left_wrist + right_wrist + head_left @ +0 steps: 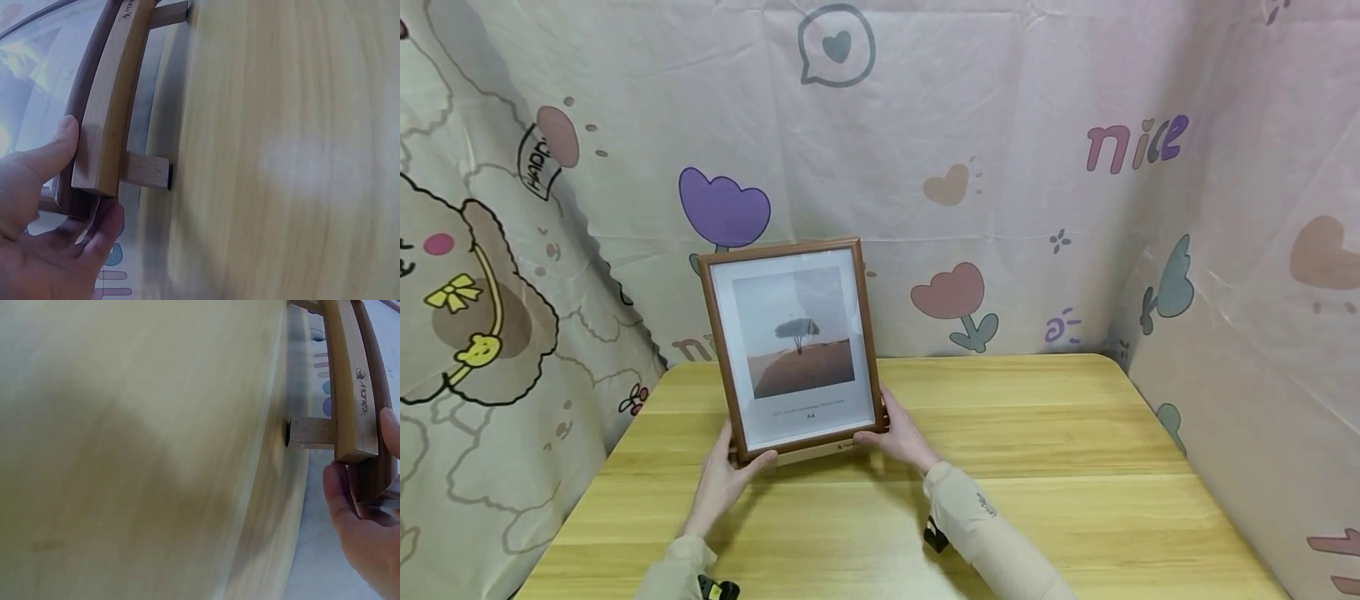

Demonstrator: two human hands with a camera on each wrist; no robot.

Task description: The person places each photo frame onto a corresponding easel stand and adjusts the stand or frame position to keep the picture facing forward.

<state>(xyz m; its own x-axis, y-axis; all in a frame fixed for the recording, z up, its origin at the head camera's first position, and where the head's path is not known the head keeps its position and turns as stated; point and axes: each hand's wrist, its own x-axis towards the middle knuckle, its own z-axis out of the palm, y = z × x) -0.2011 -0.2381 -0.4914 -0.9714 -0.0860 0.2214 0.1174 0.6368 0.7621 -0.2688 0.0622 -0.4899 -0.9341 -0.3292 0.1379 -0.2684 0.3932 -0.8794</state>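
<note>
A brown picture frame (868,333) with a tree print stands tilted to one side above the table. Along its lower edge runs the pale ledge of a wooden stand (106,119), with short dark-tipped legs sticking out underneath. My left hand (722,479) grips the frame's lower left corner, thumb on the front and fingers behind. At the lower right corner my right hand (904,437) holds the frame in the same way. Printed lettering shows on the ledge in the right wrist view. The back of the frame and most of the stand are hidden.
The light wooden table (1000,433) spreads under and around the hands. Patterned cloth (865,150) hangs behind it and along both sides. A small black device (718,588) is strapped at the left wrist, another (935,536) at the right.
</note>
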